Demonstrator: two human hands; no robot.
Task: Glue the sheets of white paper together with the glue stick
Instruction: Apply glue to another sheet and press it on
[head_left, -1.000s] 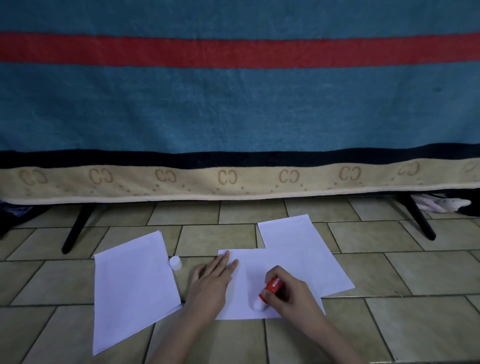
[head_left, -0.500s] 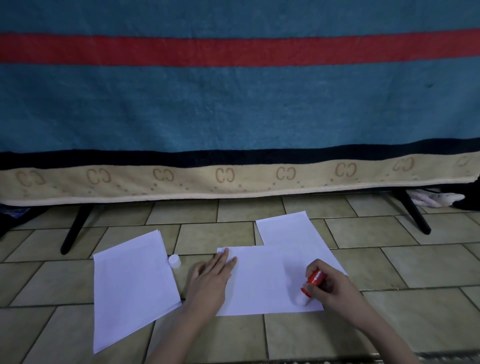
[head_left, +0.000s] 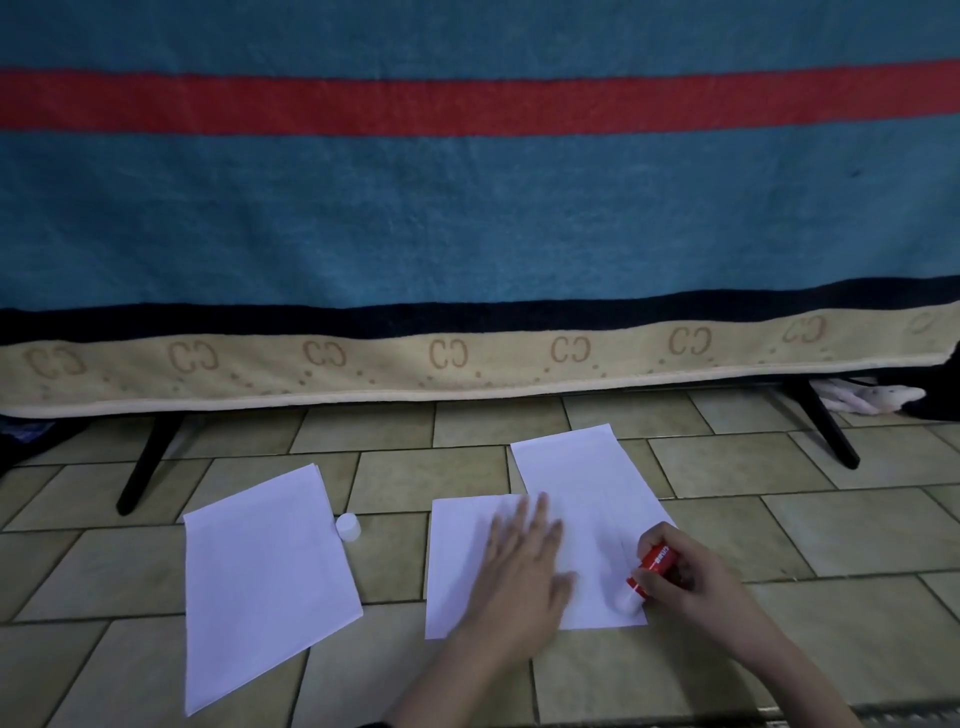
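Three white sheets lie on the tiled floor. My left hand (head_left: 522, 577) presses flat, fingers spread, on the middle of the near sheet (head_left: 454, 566). A second sheet (head_left: 576, 467) lies partly under that one and reaches farther back. My right hand (head_left: 691, 584) grips the red glue stick (head_left: 653, 567), its white tip down on the near sheet's right edge. The stick's white cap (head_left: 348, 528) stands on the floor between the sheets. A third sheet (head_left: 262, 566) lies apart to the left.
A blue blanket (head_left: 467, 208) with a red stripe and beige border hangs over a black-legged frame (head_left: 148, 462) right behind the sheets. A pale cloth item (head_left: 867, 397) lies under it at the far right. Beige tiles (head_left: 857, 597) surround the paper.
My left hand slid right from the near sheet's left edge to its middle. My right hand carried the glue stick right across the sheet to its right edge.
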